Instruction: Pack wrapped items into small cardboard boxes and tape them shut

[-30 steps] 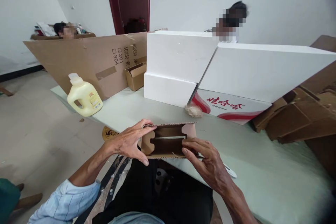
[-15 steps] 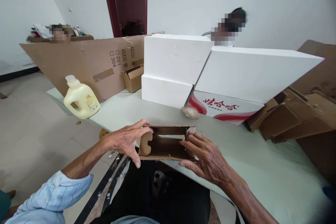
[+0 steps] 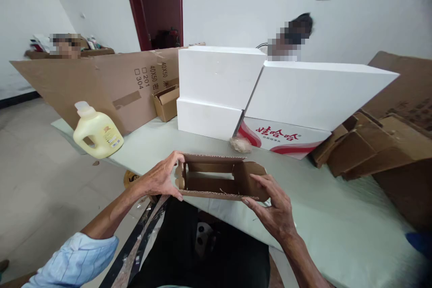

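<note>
A small brown cardboard box (image 3: 216,159) lies lengthwise at the table's near edge, its top open and the inside showing. Around its left end, my left hand (image 3: 161,177) is closed, fingers on the far side and thumb on the near side. My right hand (image 3: 276,207) holds the right end, thumb at the near edge and fingers against a rounded end flap (image 3: 259,170) that leans outward. Light shows through a gap in the box's far lower side.
White boxes (image 3: 219,74) and a red-and-white printed carton (image 3: 283,137) stand beyond on the green-covered table (image 3: 324,207). A yellow jug (image 3: 101,135), a large carton (image 3: 111,81) and a smaller box (image 3: 166,104) are left. Folded cardboard (image 3: 364,144) lies right. Two people sit behind.
The right end flap has swung from inside the box to outward. My right hand has shifted right with it, while my left hand still grips the left end.
</note>
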Available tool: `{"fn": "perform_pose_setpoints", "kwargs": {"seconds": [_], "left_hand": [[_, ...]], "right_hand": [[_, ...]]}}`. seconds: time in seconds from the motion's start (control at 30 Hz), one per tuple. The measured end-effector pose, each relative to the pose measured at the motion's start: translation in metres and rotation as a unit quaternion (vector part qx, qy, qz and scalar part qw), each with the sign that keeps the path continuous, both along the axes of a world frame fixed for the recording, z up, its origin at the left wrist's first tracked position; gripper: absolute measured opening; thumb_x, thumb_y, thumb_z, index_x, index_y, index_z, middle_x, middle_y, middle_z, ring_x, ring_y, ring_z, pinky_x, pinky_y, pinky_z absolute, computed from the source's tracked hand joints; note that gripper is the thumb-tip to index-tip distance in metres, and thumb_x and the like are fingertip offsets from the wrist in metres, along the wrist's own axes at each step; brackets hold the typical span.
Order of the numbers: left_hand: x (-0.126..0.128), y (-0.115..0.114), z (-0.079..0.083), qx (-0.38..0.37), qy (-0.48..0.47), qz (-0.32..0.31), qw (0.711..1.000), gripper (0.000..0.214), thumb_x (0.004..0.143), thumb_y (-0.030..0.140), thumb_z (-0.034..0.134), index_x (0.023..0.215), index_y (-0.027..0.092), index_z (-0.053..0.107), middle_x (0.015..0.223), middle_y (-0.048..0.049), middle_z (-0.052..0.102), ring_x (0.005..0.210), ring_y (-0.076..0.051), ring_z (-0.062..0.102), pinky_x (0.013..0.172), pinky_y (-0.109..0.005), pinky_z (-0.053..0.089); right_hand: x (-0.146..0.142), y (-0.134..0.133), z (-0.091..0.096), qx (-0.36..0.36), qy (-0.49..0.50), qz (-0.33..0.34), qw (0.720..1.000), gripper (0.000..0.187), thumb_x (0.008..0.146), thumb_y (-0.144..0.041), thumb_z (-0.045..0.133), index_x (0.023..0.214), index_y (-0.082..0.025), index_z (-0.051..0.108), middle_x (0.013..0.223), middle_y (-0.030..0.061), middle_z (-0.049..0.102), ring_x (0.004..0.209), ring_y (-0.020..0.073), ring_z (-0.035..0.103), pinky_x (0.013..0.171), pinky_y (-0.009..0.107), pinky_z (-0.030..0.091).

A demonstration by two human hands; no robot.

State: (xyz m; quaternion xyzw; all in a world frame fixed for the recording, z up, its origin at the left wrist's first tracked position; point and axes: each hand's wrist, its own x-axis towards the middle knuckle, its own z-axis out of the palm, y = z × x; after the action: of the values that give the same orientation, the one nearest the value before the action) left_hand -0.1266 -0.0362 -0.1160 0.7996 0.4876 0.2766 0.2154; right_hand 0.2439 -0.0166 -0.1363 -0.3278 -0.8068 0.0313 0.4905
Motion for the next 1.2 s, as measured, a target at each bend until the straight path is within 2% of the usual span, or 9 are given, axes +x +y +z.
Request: {"fn": "perform_pose_setpoints", "kwargs": {"seconds": [0.13,0.27,0.43,0.53,0.63,0.77,0.9,1.03,1.2], "left_hand": [[-0.006,0.015,-0.013,0.041,-0.115,0.049,0.991,0.093,0.049,0.036,0.107,0.118,0.025,0.046,0.125,-0.0051,0.061,0.113,-0.026,0.064,0.105,-0.043,0.053],[-0.005,0.035,-0.027,0.082,-0.235,0.126,0.96,0.088,0.05,0.042,0.105,0.11,0.026,0.043,0.125,-0.0067,0.064,0.112,-0.025,0.066,0.106,-0.044,0.052],[0.008,0.056,-0.041,0.132,-0.278,0.238,0.921,0.093,0.048,0.045,0.105,0.114,0.026,0.043,0.113,-0.0024,0.063,0.108,-0.024,0.065,0.105,-0.045,0.051],[0.016,0.065,-0.044,0.13,-0.298,0.259,0.909,0.111,0.046,0.045,0.106,0.134,0.024,0.042,0.117,-0.0043,0.064,0.109,-0.025,0.066,0.103,-0.044,0.052],[0.021,0.078,-0.044,0.114,-0.313,0.276,0.902,0.127,0.045,0.049,0.106,0.15,0.023,0.039,0.125,-0.0093,0.065,0.115,-0.029,0.066,0.104,-0.045,0.052],[0.023,0.099,-0.044,0.087,-0.345,0.252,0.9,0.131,0.043,0.052,0.106,0.152,0.019,0.041,0.131,-0.0147,0.067,0.125,-0.034,0.065,0.107,-0.044,0.051],[0.02,0.111,-0.049,-0.039,-0.399,0.177,0.899,0.121,0.044,0.053,0.105,0.144,0.016,0.049,0.137,-0.0198,0.07,0.128,-0.036,0.068,0.104,-0.044,0.057],[0.021,0.104,-0.054,-0.127,-0.391,0.127,0.903,0.089,0.058,0.062,0.096,0.123,0.01,0.065,0.121,-0.0213,0.079,0.106,-0.036,0.079,0.087,-0.045,0.066],[0.03,0.085,-0.052,-0.159,-0.377,0.103,0.906,0.08,0.065,0.061,0.092,0.122,0.011,0.067,0.115,-0.0178,0.083,0.098,-0.034,0.082,0.08,-0.04,0.068]], "right_hand": [[-0.004,0.0,-0.003,-0.005,0.029,-0.021,0.999,0.04,0.097,-0.045,0.079,0.129,-0.025,0.069,0.093,0.003,0.065,0.082,0.0199,0.063,0.075,0.031,0.056],[-0.01,0.0,-0.013,-0.031,0.068,-0.037,0.997,0.043,0.095,-0.045,0.081,0.132,-0.027,0.069,0.104,0.0049,0.067,0.093,0.0217,0.066,0.084,0.034,0.058],[-0.013,0.005,-0.032,-0.172,0.164,-0.063,0.969,0.059,0.09,-0.046,0.082,0.143,-0.027,0.063,0.119,0.0077,0.071,0.086,0.0193,0.065,0.074,0.031,0.057],[-0.005,0.014,-0.042,-0.276,0.154,-0.031,0.948,0.045,0.084,-0.057,0.083,0.112,-0.023,0.078,0.11,0.0084,0.075,0.094,0.0244,0.067,0.079,0.032,0.056],[0.004,0.022,-0.051,-0.347,0.128,0.007,0.929,0.043,0.081,-0.064,0.079,0.079,-0.021,0.077,0.089,0.0057,0.073,0.082,0.0233,0.062,0.074,0.033,0.054],[0.009,0.027,-0.06,-0.366,0.138,0.0,0.92,0.05,0.079,-0.066,0.078,0.062,-0.021,0.067,0.071,0.0027,0.063,0.07,0.0191,0.051,0.065,0.03,0.046],[0.011,0.024,-0.066,-0.402,0.176,0.005,0.899,0.057,0.077,-0.076,0.075,0.068,-0.02,0.067,0.073,0.0033,0.063,0.072,0.0202,0.054,0.065,0.031,0.046],[0.02,0.021,-0.069,-0.453,0.202,0.017,0.868,0.065,0.077,-0.084,0.07,0.072,-0.019,0.066,0.062,-0.0002,0.054,0.058,0.0144,0.043,0.055,0.028,0.038],[0.03,0.001,-0.066,-0.495,0.191,0.05,0.846,0.072,0.071,-0.091,0.071,0.062,-0.02,0.059,0.054,-0.0036,0.043,0.05,0.0104,0.035,0.047,0.026,0.028]]}}
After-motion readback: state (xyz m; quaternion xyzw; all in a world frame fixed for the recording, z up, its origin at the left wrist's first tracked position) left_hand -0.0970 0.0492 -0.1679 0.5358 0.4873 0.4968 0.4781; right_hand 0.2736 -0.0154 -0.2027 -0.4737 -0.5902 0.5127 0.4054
